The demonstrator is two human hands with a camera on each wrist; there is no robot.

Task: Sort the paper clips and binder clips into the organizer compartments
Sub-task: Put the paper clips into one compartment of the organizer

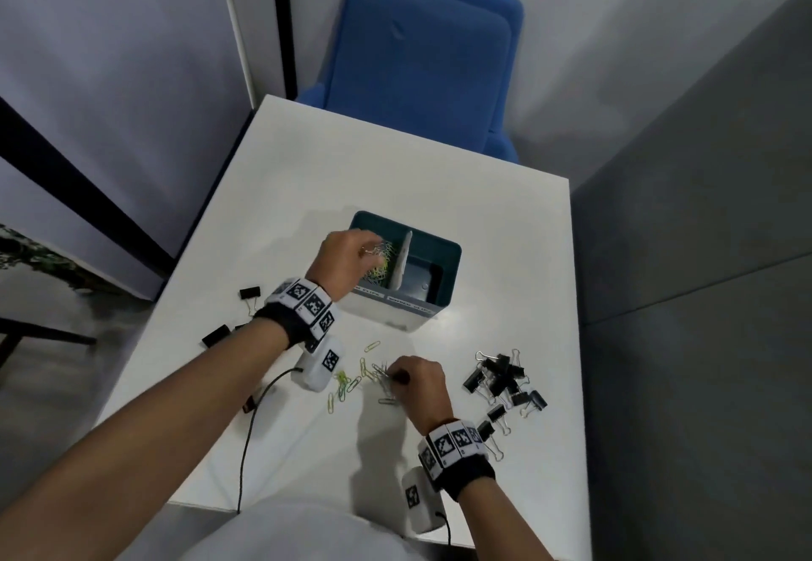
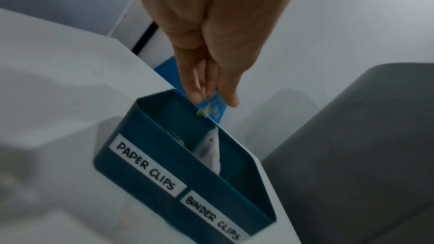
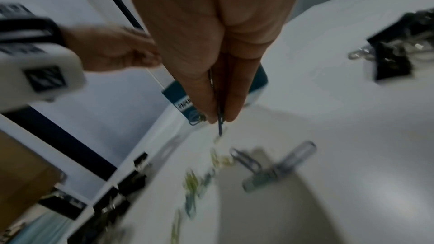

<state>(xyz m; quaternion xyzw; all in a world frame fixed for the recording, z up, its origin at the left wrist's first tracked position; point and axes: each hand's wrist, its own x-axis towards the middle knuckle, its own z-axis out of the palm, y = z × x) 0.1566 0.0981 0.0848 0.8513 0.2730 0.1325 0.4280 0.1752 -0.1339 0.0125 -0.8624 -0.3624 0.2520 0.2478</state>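
Note:
A teal organizer (image 1: 456,253) stands mid-table, split by a white divider (image 1: 404,259); its front labels read PAPER CLIPS (image 2: 145,166) and BINDER CLIPS (image 2: 212,218). My left hand (image 1: 367,251) hovers over the left compartment and pinches a few paper clips (image 2: 207,108) at its fingertips. Coloured paper clips (image 1: 380,273) lie in that compartment. Nearer me, my right hand (image 1: 395,378) pinches paper clips (image 3: 220,123) just above the loose paper clips (image 1: 347,382) on the table. A pile of black binder clips (image 1: 501,378) lies to its right.
Three more black binder clips (image 1: 250,294) lie near the table's left edge. A blue chair (image 1: 422,55) stands behind the white table (image 1: 505,218). A grey panel (image 1: 703,253) runs along the right side. A cable (image 1: 246,428) trails from my left wrist.

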